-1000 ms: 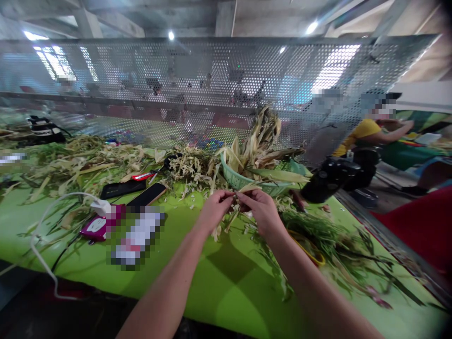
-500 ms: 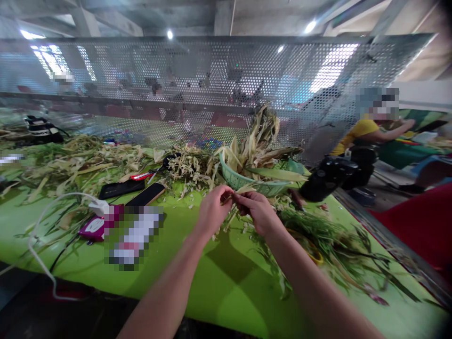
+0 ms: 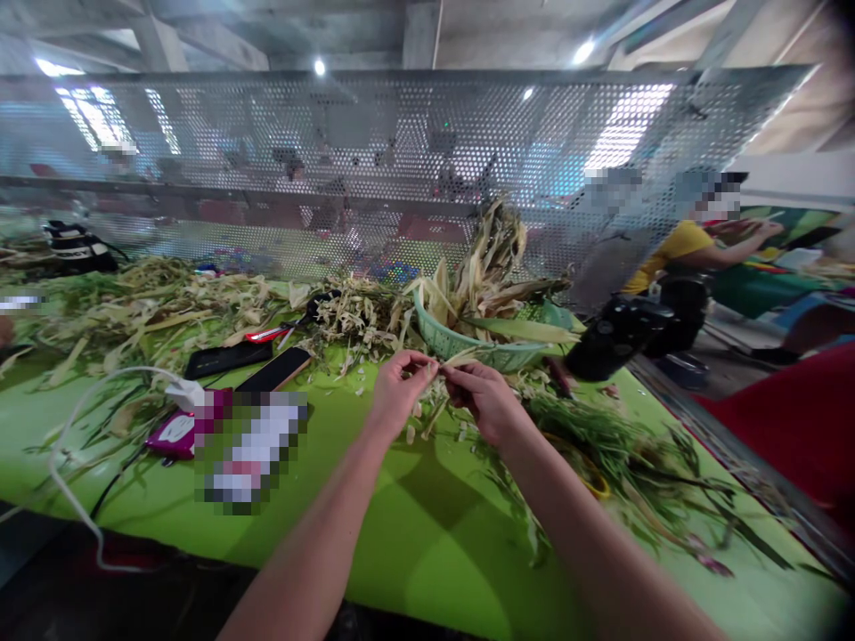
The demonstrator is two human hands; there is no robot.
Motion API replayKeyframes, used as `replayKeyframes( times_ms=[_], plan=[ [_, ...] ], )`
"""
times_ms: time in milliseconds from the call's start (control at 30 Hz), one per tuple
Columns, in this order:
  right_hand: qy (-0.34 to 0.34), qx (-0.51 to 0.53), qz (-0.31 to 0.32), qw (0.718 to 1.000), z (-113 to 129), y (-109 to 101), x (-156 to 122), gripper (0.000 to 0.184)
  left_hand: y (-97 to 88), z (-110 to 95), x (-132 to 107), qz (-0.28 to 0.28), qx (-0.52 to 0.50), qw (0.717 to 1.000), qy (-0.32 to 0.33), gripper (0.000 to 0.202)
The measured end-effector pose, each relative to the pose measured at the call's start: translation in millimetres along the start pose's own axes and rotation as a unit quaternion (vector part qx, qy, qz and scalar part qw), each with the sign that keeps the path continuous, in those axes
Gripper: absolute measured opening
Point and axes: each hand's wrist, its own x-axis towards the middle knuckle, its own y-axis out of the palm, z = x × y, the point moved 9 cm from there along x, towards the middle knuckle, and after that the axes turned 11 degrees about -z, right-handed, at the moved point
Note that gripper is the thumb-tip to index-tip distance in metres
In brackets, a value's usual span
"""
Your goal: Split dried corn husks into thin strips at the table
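My left hand point(image 3: 399, 390) and my right hand point(image 3: 486, 397) meet fingertip to fingertip above the green tabletop point(image 3: 401, 543). Both are closed in a pinch on a thin pale strip of corn husk point(image 3: 460, 357), whose end sticks out past my right fingers. Exactly how the strip runs between the fingertips is too small to make out. Just behind my hands stands a light green plastic basket point(image 3: 441, 338) heaped with dried corn husks point(image 3: 498, 249). Small husk scraps point(image 3: 411, 434) lie scattered below my fingers.
At left lie a black phone point(image 3: 273, 369), a dark case point(image 3: 223, 361), a red cutter point(image 3: 267, 334) and a purple power bank point(image 3: 175, 431) with a white cable. Green stalks point(image 3: 594, 432) spread at right beside a black bottle point(image 3: 611, 334). A perforated metal screen point(image 3: 374, 133) rises behind; a person in yellow point(image 3: 681, 245) sits beyond.
My left fingers have shifted slightly, the thumb and index now straighter in their pinch. The right hand has hardly moved. At the far left edge, part of another person's hand has come into view.
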Motion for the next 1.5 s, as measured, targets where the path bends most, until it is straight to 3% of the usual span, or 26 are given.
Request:
replayKeyframes(
  times_ms=[200, 300, 400, 567, 700, 900, 1233, 1333, 1433, 1500],
  plan=[
    [-0.001, -0.018, -0.003, 1.0, -1.5, -2.2, 1.9, 0.035, 6.4, 3.5, -5.6, 0.056, -0.034, 0.995, -0.072, 0.02],
    [-0.004, -0.044, -0.003, 0.999, -2.1, -2.0, 2.9, 0.035, 5.7, -7.9, -6.9, 0.071, 0.03, 0.997, -0.027, 0.018],
    [-0.007, -0.081, 0.012, 0.997, -3.1, 0.2, 3.5, 0.034, -0.2, -18.9, -4.6, 0.049, 0.105, 0.992, 0.045, 0.013],
    [-0.021, -0.171, 0.052, 0.984, -2.4, -0.6, 5.2, 0.028, -8.6, -15.0, 2.7, 0.007, 0.215, 0.97, 0.109, 0.008],
    [-0.042, -0.235, 0.08, 0.968, 0.4, -1.8, 5.2, 0.016, -10.6, -4.8, 8.3, -0.006, 0.289, 0.949, 0.123, 0.005],
    [-0.109, -0.214, 0.034, 0.97, 18.1, -2.4, 2.5, 0.028, -2.2, -0.4, 5.6, 0.04, 0.321, 0.938, 0.128, 0.01],
    [-0.107, -0.179, -0.005, 0.978, 17.1, -7.3, 4.1, 0.035, 11.8, 5.0, -6.3, 0.113, 0.267, 0.953, 0.083, 0.018],
    [-0.109, -0.187, 0.008, 0.976, 19.2, -4.2, 0.4, 0.035, 10.5, 6.8, -5.7, 0.107, 0.277, 0.953, 0.064, 0.022],
    [-0.104, -0.203, 0.049, 0.973, 20.8, 3.4, -5.3, 0.043, 4.4, 15.6, -3.2, 0.091, 0.278, 0.956, 0.0, 0.025],
    [-0.121, -0.21, 0.044, 0.969, 25.5, 3.8, -6.7, 0.045, 1.8, 19.3, -1.9, 0.084, 0.253, 0.963, -0.03, 0.023]
  ],
)
